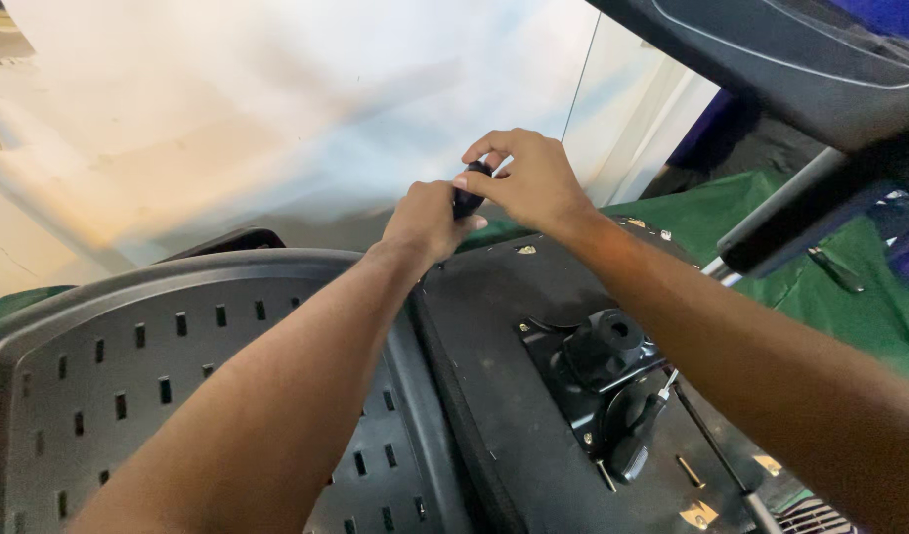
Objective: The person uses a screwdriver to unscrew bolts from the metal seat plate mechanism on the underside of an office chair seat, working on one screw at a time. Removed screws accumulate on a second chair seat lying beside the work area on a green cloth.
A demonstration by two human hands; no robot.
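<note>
A small black plastic knob (468, 198) sits pinched between left hand (427, 220) and right hand (529, 180), steadied above the overturned black office-chair seat base (494, 326).

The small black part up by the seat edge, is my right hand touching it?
Touching. The head view shows the right hand's fingertips pinching the small black part, no gap visible.

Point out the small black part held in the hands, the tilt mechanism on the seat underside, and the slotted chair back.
small black part (468, 201), head view, its exposed lower body.
tilt mechanism (605, 374), head view, its black central housing.
slotted chair back (128, 366), head view, its perforated panel.
</note>
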